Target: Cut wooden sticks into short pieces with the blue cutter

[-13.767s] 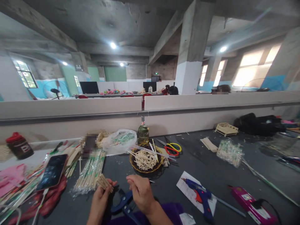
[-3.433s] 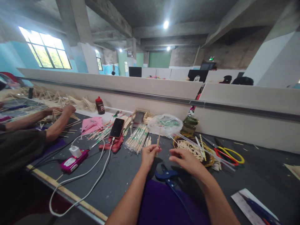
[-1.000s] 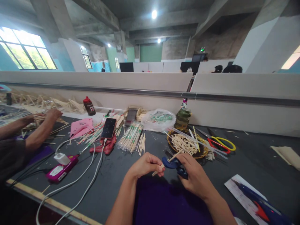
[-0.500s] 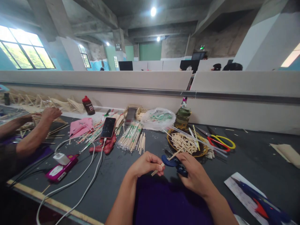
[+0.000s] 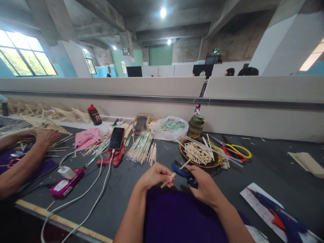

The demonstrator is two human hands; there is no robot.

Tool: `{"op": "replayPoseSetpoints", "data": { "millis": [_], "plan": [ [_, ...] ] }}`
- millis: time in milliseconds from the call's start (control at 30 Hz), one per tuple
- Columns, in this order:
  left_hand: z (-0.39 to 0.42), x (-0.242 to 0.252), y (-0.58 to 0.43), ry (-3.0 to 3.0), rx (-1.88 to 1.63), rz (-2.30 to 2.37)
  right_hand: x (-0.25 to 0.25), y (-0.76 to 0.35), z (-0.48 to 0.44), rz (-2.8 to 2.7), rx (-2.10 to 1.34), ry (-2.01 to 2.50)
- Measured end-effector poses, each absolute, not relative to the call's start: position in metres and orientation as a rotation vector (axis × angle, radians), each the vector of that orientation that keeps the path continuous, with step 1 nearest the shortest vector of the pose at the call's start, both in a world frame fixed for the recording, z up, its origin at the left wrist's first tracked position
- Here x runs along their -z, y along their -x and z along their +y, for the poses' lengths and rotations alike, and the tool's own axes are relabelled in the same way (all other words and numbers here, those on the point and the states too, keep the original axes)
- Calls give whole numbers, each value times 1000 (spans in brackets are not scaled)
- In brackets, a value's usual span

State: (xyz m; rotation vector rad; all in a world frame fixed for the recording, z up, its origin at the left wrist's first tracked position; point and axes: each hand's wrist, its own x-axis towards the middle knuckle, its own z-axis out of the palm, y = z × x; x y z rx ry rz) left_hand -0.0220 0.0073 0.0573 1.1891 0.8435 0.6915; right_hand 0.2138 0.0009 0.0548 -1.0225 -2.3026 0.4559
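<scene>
Pinched in the fingers of my left hand [image 5: 157,175] is a thin wooden stick [image 5: 164,184], slanting up to the right. My right hand [image 5: 205,184] is wrapped round a blue hand cutter [image 5: 179,169], whose head lies across the stick; whether its jaws touch the wood I cannot tell. The stick's far end points toward a yellow-rimmed wicker basket [image 5: 182,158], just beyond my hands. Many short cut stick pieces [image 5: 196,152] lie in it. Loose longer sticks [image 5: 153,153] rest beside a plastic-wrapped bundle of sticks [image 5: 140,146].
Scissors with red and yellow handles [image 5: 238,151] lie right of the basket. A blue glue gun [image 5: 275,211] rests on paper at the right. A phone [image 5: 116,137], white cables and a pink power strip [image 5: 66,182] are leftward. A co-worker's hands [image 5: 47,136] handle a stick frame.
My hands and the cutter have shifted slightly left, still on the stick. The co-worker's hand at the left has moved down and left.
</scene>
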Motion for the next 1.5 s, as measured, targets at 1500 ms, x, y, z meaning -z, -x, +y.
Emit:
{"op": "replayPoseSetpoints", "data": {
  "millis": [1500],
  "plan": [
    [12,-38,33,-1066,-773,797,-55,-191,21,-2200,-900,1155]
  ]
}}
